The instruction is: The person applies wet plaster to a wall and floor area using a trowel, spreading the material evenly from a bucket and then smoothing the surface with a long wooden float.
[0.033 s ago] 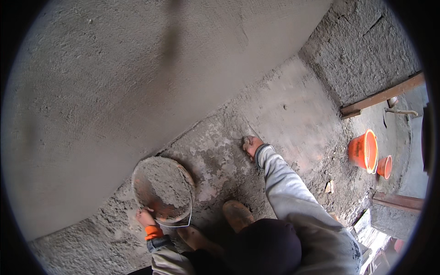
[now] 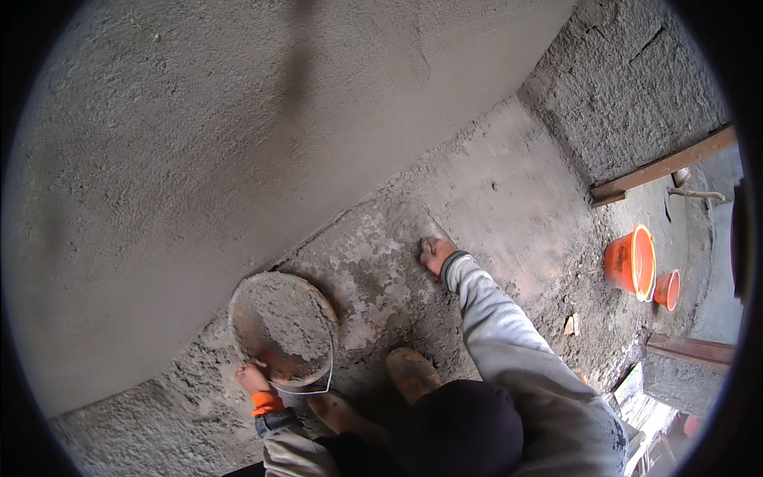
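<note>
A round bucket (image 2: 324,306) stands on the floor by the foot of the wall, left of my boots. Grey wet mortar (image 2: 290,314) fills much of it, and its reddish inner side shows at the near left. My left hand (image 2: 253,377) is closed on the bucket's near rim, beside the thin white handle (image 2: 306,391). Farther forward and to the right, my right hand (image 2: 436,254) is closed low over the floor, where a smooth mortar layer (image 2: 517,191) meets a rougher patch. Whatever it holds is mostly hidden; a thin straight edge shows just beyond the fingers.
A plastered wall (image 2: 199,159) rises along the left and far side. Two orange buckets (image 2: 628,262) stand to the right, near wooden boards (image 2: 668,163). Rubble and a small broken piece (image 2: 572,323) lie nearer. My boots (image 2: 413,374) are on the rough floor.
</note>
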Demonstrator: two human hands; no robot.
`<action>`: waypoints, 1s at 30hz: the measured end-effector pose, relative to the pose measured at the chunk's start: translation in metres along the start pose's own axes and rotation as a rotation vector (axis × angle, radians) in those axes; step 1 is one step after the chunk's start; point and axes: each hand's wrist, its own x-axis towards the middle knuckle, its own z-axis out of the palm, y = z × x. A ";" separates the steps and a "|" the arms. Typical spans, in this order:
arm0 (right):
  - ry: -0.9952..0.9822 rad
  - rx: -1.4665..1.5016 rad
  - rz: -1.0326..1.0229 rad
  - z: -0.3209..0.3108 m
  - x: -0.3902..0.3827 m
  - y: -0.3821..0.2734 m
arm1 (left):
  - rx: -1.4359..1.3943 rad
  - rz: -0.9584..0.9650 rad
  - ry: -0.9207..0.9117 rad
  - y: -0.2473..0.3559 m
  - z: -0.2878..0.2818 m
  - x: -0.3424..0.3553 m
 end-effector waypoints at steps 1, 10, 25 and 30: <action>0.016 -0.250 -0.062 0.003 -0.008 -0.007 | -0.136 -0.067 0.015 0.001 -0.001 -0.001; 0.359 -0.480 0.503 -0.116 -0.002 0.057 | -0.499 -0.273 0.092 0.008 0.010 -0.005; 0.233 -0.327 0.226 -0.030 -0.033 0.018 | -0.077 -0.103 0.093 -0.020 0.009 -0.005; -0.116 -0.199 0.110 0.029 -0.044 -0.021 | -0.196 -0.265 -0.152 0.027 0.000 -0.014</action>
